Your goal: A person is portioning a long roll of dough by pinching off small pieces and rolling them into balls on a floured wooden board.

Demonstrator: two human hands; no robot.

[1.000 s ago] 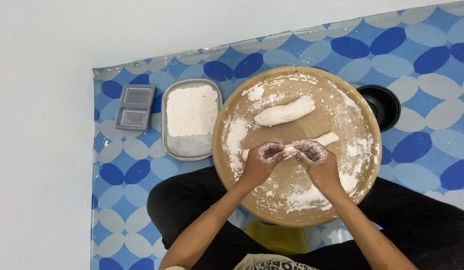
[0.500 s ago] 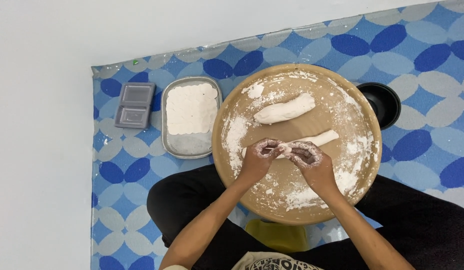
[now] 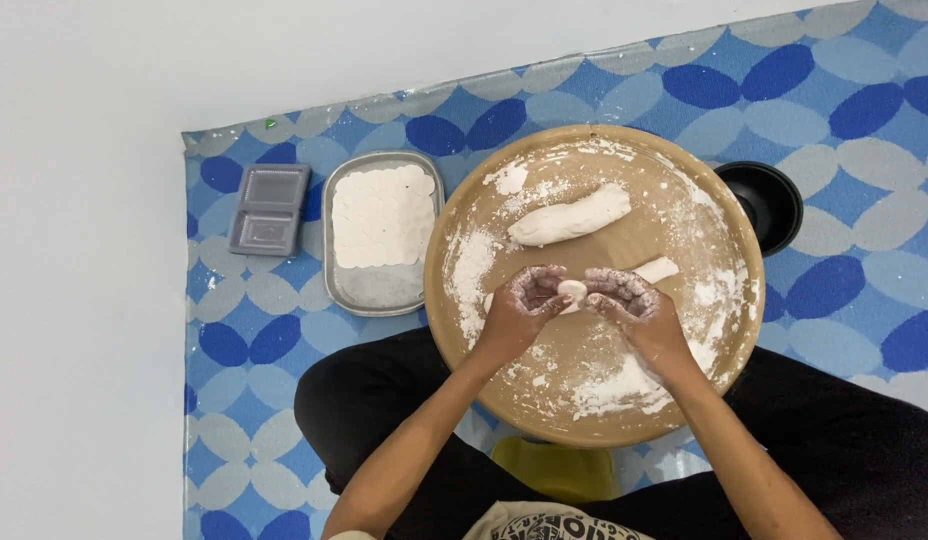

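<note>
Scene is evenly and brightly lit from above. Shadows are kept soft and short. No glare is noted; focus is sharp throughout the frame.

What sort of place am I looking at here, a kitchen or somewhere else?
Probably a home floor set up for dough work, not a kitchen counter. The person sits cross-legged on a blue patterned mat, with a round floured wooden board over the lap and a metal tray of flat dough discs beside it.
</note>
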